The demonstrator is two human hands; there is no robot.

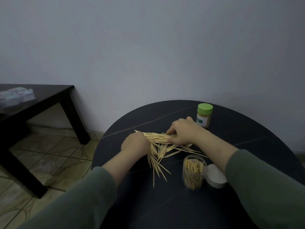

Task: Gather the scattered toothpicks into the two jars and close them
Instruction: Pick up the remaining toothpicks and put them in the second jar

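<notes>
Gathering step: left hand (pixel 134 143) and right hand (pixel 183 132), fingers curled, rake pale wooden toothpicks (pixel 162 146) together mid-frame on the dark round bench (pixel 247 146) — next, lift the bundle into the open clear jar (pixel 194 172) at lower right.

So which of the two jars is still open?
The clear jar nearest the person, toothpicks poking out; its white lid lies beside it. The far jar wears its green cap.

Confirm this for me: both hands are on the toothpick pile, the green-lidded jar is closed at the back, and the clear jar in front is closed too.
Not quite. In the head view the clear jar stands open, its white lid lying beside it on the table. The rest holds: left hand and right hand are on the toothpick pile, and the green-lidded jar is closed.
</notes>
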